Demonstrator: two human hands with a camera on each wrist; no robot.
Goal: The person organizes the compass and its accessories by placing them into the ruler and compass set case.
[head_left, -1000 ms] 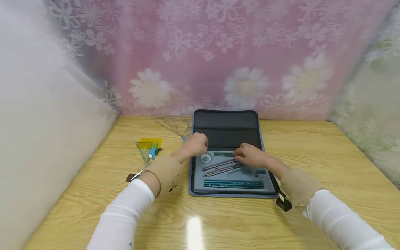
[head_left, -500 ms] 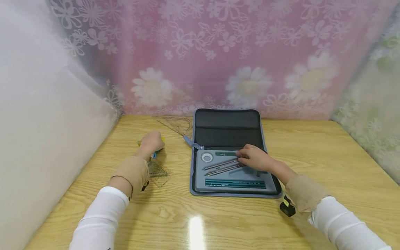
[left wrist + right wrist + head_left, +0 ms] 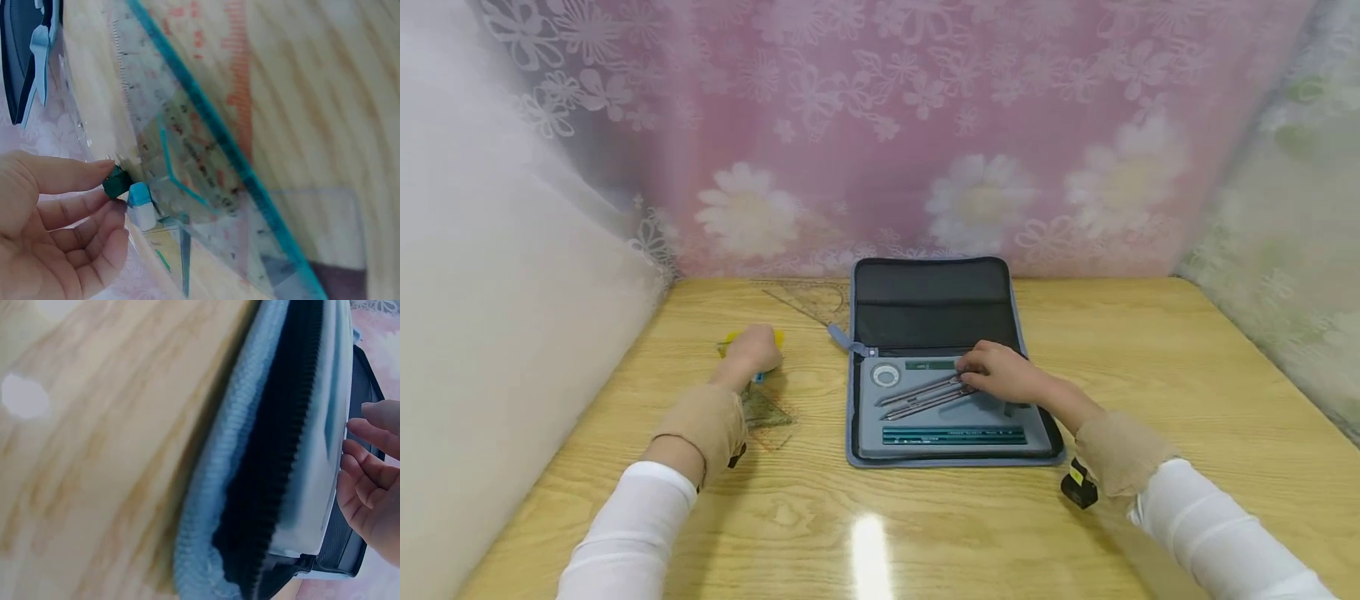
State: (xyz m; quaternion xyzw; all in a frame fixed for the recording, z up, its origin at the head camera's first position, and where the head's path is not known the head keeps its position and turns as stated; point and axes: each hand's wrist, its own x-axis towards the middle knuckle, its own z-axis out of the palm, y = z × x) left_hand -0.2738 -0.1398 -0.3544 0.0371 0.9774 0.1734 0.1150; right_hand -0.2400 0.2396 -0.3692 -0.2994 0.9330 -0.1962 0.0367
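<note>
My left hand [image 3: 754, 350] is over the small items left of the case. Between thumb and fingertips it pinches a small dark green piece [image 3: 117, 182], whose kind I cannot make out. Beside it lies a blue and white eraser [image 3: 144, 206], against a clear set square [image 3: 194, 156] with a teal edge. My right hand [image 3: 1003, 372] rests at the upper right of the grey tray [image 3: 955, 412], fingers loosely bent, by the top ends of two metal compasses [image 3: 925, 398]. Its fingertips are partly hidden behind the tray in the right wrist view.
The zip case [image 3: 932, 321] lies unzipped with its lid back. Its tray holds green pencils [image 3: 953, 436], a white ring [image 3: 885, 375] and a green slim box [image 3: 928, 365]. A clear ruler [image 3: 808, 300] lies behind left. A flowered curtain [image 3: 865, 192] hangs behind.
My left hand has moved left from above the case to the small items, then slightly lower. A set square below it shows now. The right hand stays at the tray.
</note>
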